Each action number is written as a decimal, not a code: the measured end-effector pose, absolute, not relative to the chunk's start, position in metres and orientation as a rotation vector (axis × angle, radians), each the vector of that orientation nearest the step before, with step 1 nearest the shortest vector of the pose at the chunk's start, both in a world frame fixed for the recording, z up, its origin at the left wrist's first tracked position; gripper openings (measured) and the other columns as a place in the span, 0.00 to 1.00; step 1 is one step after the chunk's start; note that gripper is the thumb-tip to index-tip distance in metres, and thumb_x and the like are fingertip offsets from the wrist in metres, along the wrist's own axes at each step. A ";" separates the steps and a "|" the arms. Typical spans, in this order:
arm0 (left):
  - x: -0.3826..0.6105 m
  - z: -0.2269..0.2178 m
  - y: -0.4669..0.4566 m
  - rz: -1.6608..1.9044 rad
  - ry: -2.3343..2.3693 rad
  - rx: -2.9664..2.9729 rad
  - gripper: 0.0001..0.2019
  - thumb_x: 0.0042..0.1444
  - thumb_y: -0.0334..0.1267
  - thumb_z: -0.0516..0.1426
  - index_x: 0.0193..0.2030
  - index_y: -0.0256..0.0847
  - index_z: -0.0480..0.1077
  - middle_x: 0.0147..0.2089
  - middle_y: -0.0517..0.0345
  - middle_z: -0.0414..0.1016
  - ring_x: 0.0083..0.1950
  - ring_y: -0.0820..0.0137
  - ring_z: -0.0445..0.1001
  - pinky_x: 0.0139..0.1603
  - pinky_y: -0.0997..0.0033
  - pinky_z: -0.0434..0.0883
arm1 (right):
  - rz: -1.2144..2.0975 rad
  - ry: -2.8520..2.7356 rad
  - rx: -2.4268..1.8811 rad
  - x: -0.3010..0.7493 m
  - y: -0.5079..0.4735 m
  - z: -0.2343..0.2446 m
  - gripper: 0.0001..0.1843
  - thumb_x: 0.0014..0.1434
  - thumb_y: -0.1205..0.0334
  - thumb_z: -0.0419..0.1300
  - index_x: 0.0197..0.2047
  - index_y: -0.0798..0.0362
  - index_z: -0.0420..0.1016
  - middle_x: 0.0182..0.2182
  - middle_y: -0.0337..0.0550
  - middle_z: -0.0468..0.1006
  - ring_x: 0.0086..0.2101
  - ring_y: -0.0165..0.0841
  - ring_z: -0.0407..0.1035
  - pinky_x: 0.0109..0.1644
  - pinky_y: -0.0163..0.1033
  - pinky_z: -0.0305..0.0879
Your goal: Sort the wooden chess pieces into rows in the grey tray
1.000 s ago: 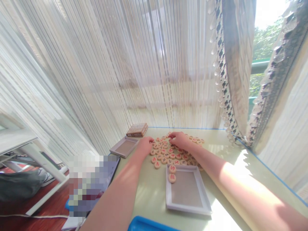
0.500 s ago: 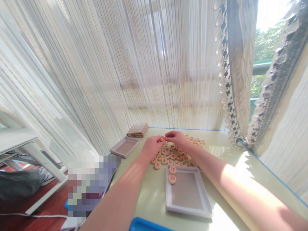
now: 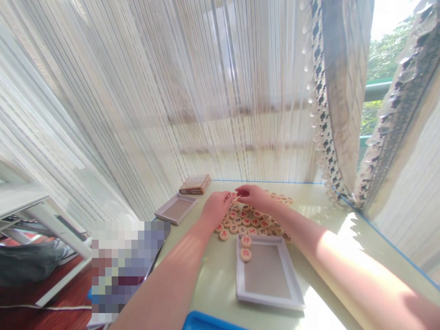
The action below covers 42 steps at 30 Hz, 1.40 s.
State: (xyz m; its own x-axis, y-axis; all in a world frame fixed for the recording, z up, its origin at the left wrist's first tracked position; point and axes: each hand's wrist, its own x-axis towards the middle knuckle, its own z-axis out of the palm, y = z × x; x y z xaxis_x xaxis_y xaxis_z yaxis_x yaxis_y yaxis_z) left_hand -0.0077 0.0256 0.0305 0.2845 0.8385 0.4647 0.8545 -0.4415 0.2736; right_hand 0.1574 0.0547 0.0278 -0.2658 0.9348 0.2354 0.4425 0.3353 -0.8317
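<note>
A: What lay nearest?

B: A blue rim [image 3: 213, 321], cut off at the bottom. Past it, a pale tray [image 3: 271, 303] sat open side up on the surface [image 3: 215, 293], with 2 red-marked discs [image 3: 245, 255] close together in its far left corner, perhaps so the walls kept them aligned.

A: And the other discs?

B: The loose discs [image 3: 246, 222] lay just beyond the tray, in a crowded patch. Those I could make out lay flat, characters up, presumably so each marking could be read.

A: How was each grip?

B: The left hand [image 3: 216, 205] had its fingers curled at the patch's left side; I couldn't tell whether they pinched a disc. The right hand [image 3: 255, 198] arched in from the other side, fingertips bent beside a pale disc [image 3: 235, 200] between the 2 hands. Whether it was pinched, I couldn't tell either.

A: Anything farther off?

B: A second tray [image 3: 177, 211] to the left, open side up, then a brown box [image 3: 195, 184] near the far edge, seemingly out of the way.
</note>
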 end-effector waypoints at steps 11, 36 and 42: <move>-0.015 0.019 0.036 -1.015 -1.544 -2.513 0.12 0.58 0.40 0.50 0.41 0.42 0.73 0.37 0.55 0.76 0.39 0.67 0.71 0.41 0.70 0.65 | 0.505 -2.061 -1.266 0.153 0.052 0.022 0.12 0.51 0.62 0.59 0.40 0.52 0.75 0.33 0.41 0.78 0.32 0.30 0.69 0.37 0.35 0.64; -0.008 0.021 0.032 -1.051 -1.520 -2.613 0.16 0.60 0.44 0.46 0.42 0.43 0.73 0.34 0.58 0.77 0.39 0.67 0.71 0.41 0.70 0.65 | 0.595 -2.105 -1.215 0.163 0.051 0.034 0.11 0.50 0.56 0.60 0.37 0.51 0.74 0.33 0.40 0.78 0.30 0.28 0.69 0.32 0.32 0.62; -0.009 0.021 0.030 -0.998 -1.502 -2.502 0.19 0.62 0.42 0.42 0.41 0.40 0.72 0.38 0.53 0.76 0.41 0.65 0.70 0.44 0.67 0.64 | 0.490 -2.065 -1.319 0.165 0.046 0.041 0.11 0.51 0.55 0.60 0.35 0.52 0.74 0.33 0.42 0.77 0.29 0.28 0.68 0.30 0.31 0.60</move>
State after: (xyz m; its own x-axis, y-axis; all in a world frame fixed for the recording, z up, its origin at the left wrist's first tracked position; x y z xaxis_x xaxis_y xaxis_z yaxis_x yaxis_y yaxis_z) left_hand -0.0093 0.0301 0.0215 0.3165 0.7711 0.5525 0.8082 -0.5241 0.2684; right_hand 0.1653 0.0457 0.0410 -0.2988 0.9029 0.3090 0.6678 0.4291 -0.6082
